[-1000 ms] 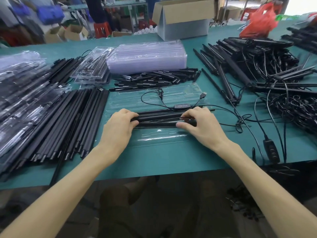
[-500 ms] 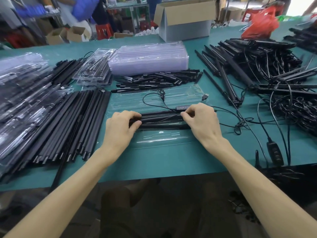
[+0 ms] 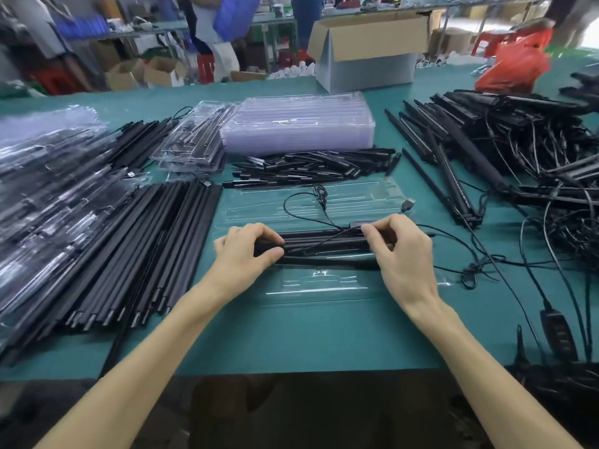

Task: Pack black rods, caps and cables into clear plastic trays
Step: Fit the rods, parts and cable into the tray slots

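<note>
An open clear plastic tray [image 3: 317, 286] lies on the green table in front of me, its far half [image 3: 356, 196] spread flat. Several black rods [image 3: 324, 246] lie side by side across its middle. My left hand [image 3: 246, 251] grips the rods' left ends between thumb and fingers. My right hand [image 3: 398, 251] holds the right ends, its fingertips pinching the thin black cable [image 3: 311, 205] near its inline controller. The cable loops over the far half of the tray and ends in a USB plug [image 3: 407, 204].
Loose black rods [image 3: 139, 254] lie in a fan at my left, beside packed trays [image 3: 42, 176]. Short black caps [image 3: 308, 168] are heaped behind the tray, in front of stacked empty trays [image 3: 298, 124]. Tangled cabled rods [image 3: 518, 150] fill the right. A cardboard box [image 3: 369, 50] stands at the back.
My right hand has lifted its fingers off the rods' end and now pinches the cable by the controller. My left hand's thumb has closed onto the rods. My head has tilted up a little.
</note>
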Motion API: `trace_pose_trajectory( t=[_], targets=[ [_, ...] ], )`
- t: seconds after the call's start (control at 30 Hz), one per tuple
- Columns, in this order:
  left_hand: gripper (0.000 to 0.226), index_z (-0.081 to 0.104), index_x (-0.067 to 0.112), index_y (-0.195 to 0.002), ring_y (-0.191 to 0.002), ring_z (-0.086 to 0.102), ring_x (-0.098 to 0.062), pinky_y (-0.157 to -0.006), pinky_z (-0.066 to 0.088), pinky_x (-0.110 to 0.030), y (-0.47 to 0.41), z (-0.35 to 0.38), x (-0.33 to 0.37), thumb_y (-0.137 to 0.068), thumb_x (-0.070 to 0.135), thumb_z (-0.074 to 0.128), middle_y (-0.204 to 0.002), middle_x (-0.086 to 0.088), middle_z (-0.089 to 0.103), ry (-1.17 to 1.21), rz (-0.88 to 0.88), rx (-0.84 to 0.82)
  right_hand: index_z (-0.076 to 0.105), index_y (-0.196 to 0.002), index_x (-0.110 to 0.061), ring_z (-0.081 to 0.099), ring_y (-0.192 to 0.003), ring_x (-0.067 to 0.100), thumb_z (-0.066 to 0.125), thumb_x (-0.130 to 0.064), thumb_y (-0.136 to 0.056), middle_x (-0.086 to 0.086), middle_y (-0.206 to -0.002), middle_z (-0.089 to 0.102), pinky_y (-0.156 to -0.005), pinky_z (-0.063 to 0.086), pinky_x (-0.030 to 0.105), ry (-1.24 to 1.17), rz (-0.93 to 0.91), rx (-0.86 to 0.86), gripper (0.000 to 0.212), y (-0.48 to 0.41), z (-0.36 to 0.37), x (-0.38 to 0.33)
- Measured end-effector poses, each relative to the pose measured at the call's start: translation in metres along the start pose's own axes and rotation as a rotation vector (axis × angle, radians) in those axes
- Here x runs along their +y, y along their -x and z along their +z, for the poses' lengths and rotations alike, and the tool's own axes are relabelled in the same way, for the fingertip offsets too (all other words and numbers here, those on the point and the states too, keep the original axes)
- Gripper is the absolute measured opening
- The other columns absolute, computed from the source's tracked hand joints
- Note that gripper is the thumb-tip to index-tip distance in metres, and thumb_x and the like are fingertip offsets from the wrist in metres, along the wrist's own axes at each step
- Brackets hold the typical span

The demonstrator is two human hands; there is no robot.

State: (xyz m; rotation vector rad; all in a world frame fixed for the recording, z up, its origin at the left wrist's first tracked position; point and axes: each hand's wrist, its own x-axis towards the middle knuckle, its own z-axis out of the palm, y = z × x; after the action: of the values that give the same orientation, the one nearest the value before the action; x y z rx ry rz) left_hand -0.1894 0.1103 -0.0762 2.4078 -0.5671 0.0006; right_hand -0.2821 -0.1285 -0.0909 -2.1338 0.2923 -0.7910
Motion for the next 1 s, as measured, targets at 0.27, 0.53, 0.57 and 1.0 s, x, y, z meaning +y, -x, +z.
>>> trace_pose_trajectory(
  t=[0.27,0.53,0.57,1.0],
  targets=[
    [0.015,0.063,0.042,-0.095,-0.109,0.049,-0.006,-0.092,0.018,-0.023,0.009,0.008,-0.007,-0.094,0.028,0.069,-0.105,0.019,0.064,0.049,0.033,0.097,0.062,-0.073,-0.028,0.060,-0.075,0.008,0.071,-0.021,-0.089,-0.007,-0.078,0.063,-0.067,0.043,0.012,-0.035,0.054,-0.064,0.019,0.001,0.000,0.010],
    [0.028,0.070,0.051,-0.096,-0.109,0.047,-0.004,-0.095,0.020,-0.031,0.014,0.004,0.000,-0.097,0.024,0.065,-0.107,0.020,0.061,-0.018,0.180,0.079,0.070,-0.081,-0.028,0.059,-0.076,0.006,0.072,-0.011,-0.085,-0.008,-0.083,0.062,-0.068,0.044,0.010,-0.009,0.058,-0.107,0.018,0.003,-0.002,0.009],
    [0.028,0.072,0.049,-0.095,-0.109,0.047,-0.005,-0.096,0.022,-0.034,0.016,0.004,0.001,-0.098,0.023,0.064,-0.107,0.019,0.061,-0.024,0.212,0.077,0.070,-0.081,-0.027,0.059,-0.075,0.006,0.072,-0.010,-0.085,-0.008,-0.083,0.061,-0.068,0.044,0.011,0.007,0.050,-0.111,0.017,0.003,-0.002,0.008],
    [0.027,0.075,0.026,-0.100,-0.107,0.048,-0.010,-0.100,0.023,-0.033,0.020,0.010,-0.001,-0.094,0.003,0.062,-0.111,0.013,0.057,-0.155,0.327,0.074,0.072,-0.095,-0.023,0.049,-0.097,0.005,0.068,-0.024,-0.094,-0.015,-0.096,0.056,-0.083,0.044,0.025,0.247,-0.169,-0.413,0.004,0.008,-0.039,0.006]
  ],
)
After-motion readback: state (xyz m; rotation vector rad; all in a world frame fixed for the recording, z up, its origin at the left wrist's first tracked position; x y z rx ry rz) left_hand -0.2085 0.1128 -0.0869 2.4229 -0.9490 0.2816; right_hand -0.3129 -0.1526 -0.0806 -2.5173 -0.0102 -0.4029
